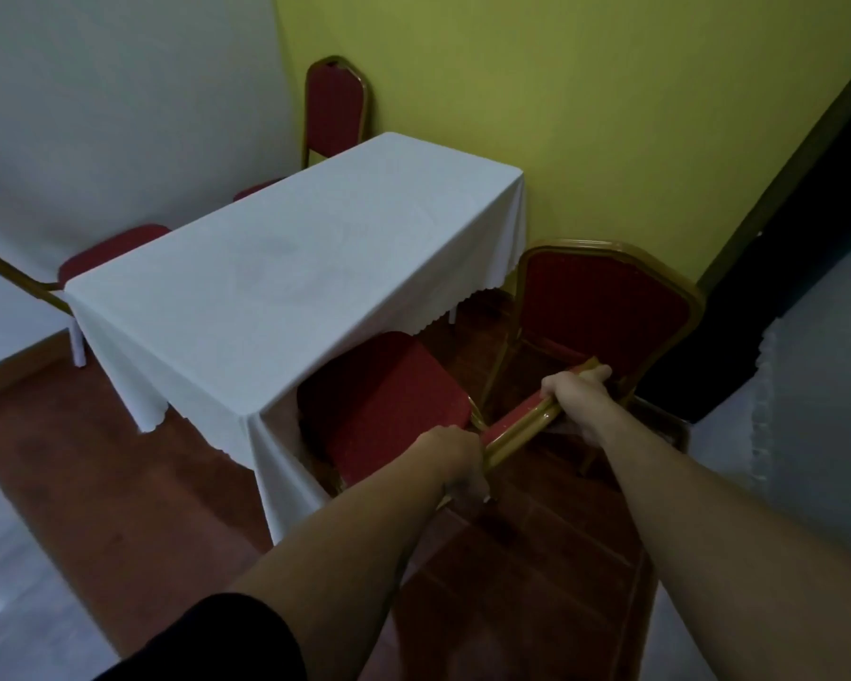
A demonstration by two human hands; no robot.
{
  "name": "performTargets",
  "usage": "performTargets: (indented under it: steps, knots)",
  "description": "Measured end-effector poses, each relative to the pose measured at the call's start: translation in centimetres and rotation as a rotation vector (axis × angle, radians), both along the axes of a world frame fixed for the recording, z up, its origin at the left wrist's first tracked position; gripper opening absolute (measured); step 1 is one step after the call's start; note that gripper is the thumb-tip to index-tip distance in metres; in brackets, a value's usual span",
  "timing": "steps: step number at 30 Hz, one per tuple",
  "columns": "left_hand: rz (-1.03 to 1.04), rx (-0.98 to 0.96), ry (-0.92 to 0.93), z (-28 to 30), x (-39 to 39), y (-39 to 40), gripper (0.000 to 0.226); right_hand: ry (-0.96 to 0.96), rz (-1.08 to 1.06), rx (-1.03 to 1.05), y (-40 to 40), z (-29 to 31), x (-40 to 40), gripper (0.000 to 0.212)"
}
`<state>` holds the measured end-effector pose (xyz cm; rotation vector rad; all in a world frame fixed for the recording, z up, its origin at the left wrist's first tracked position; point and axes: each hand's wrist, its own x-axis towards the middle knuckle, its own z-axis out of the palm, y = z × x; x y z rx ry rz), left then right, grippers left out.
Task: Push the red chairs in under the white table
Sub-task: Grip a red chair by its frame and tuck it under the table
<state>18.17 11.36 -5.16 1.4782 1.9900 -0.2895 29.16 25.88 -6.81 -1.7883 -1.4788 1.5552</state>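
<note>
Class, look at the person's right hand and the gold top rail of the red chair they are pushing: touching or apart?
Touching. The head view shows the right hand wrapped over the gold top rail, with no gap visible.

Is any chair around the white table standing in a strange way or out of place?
Yes. The red chair at the table's right end stands turned at an angle near the yellow wall, not pushed in. The chair held by both hands has its seat only partly under the cloth.

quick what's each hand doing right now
Left hand: closed on the gold top rail of the red chair by the table.
Right hand: closed on the same rail, farther along.
</note>
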Motion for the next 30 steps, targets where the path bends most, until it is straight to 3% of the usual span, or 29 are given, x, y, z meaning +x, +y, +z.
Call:
performTargets:
  steps: [8, 19, 30]
  knots:
    - [0.175, -0.019, 0.009, 0.3, -0.1, 4.3, 0.04, 0.044, 0.135, -0.024, 5.3, 0.4, -1.6, 0.094]
    - [0.413, -0.009, 0.037, 0.2, -0.2, 9.5, 0.041, 0.061, 0.291, -0.046, 11.5, 0.6, -4.0, 0.12]
    - [0.557, 0.024, -0.056, -0.4, -2.6, 10.0, 0.043, 0.005, 0.375, -0.027, 13.8, -0.1, -6.9, 0.113]
